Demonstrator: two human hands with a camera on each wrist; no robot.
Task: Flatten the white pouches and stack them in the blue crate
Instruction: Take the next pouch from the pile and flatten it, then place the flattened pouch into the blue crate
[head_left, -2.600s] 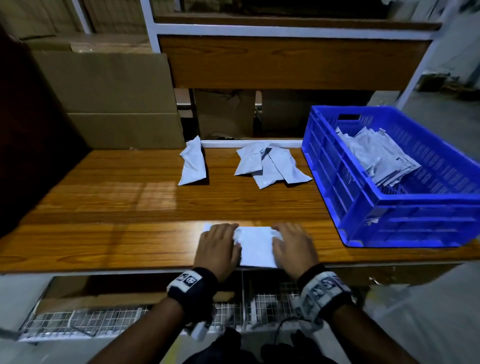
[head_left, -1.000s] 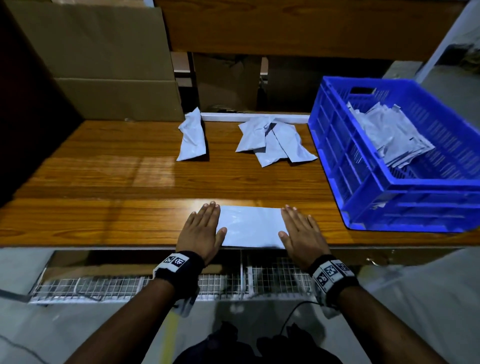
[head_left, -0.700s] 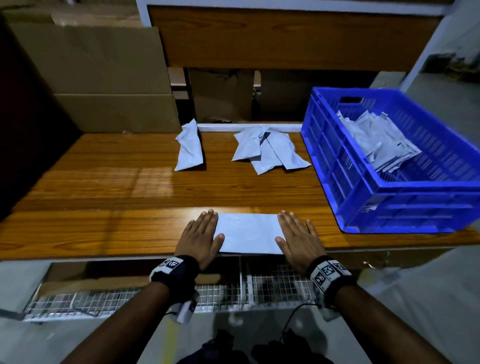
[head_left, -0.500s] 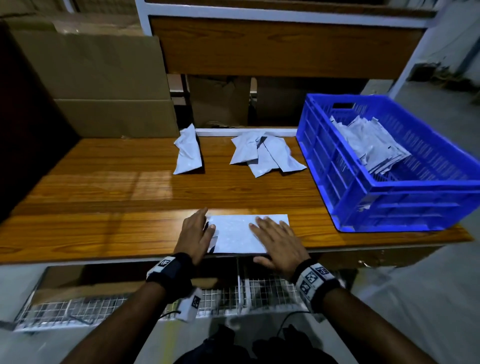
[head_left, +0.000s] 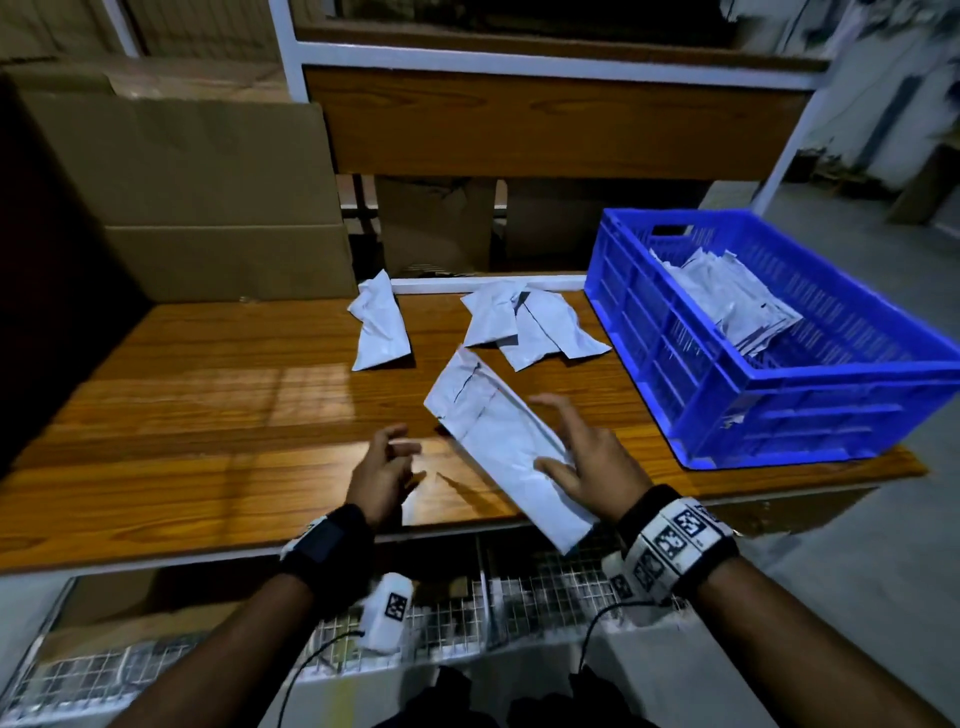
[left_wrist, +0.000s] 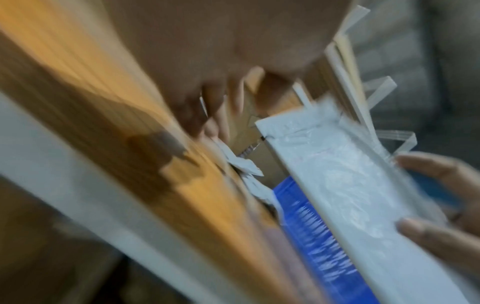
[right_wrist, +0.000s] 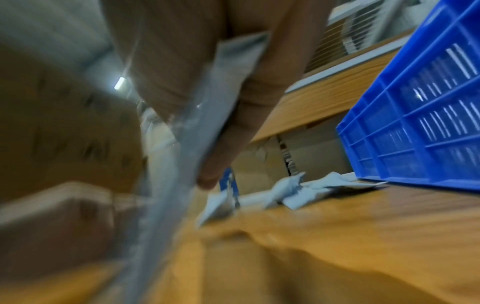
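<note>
A flattened white pouch (head_left: 493, 431) is lifted off the wooden table (head_left: 208, 415) and tilts toward the far left. My right hand (head_left: 550, 436) pinches its near right edge, thumb on top and fingers behind; the left wrist view shows this pouch (left_wrist: 337, 174) held the same way. My left hand (head_left: 400, 449) hovers just left of it above the table, fingers loosely curled and holding nothing. The blue crate (head_left: 810, 415) stands at the right with a stack of flat pouches (head_left: 727, 306) inside. The right wrist view is blurred, with the pouch (right_wrist: 182, 156) edge-on and the crate (right_wrist: 428, 113) beyond.
One crumpled pouch (head_left: 376, 325) and a small heap of crumpled pouches (head_left: 530, 322) lie at the table's far edge. Cardboard boxes (head_left: 208, 197) stand at the back left. A white-framed wooden shelf (head_left: 545, 119) rises behind the table. A wire rack (head_left: 519, 587) sits below the front edge.
Both hands had been pressing the pouch flat at the table's front edge. The right hand has now picked it up and swung it up toward the crate side; the left hand has let go.
</note>
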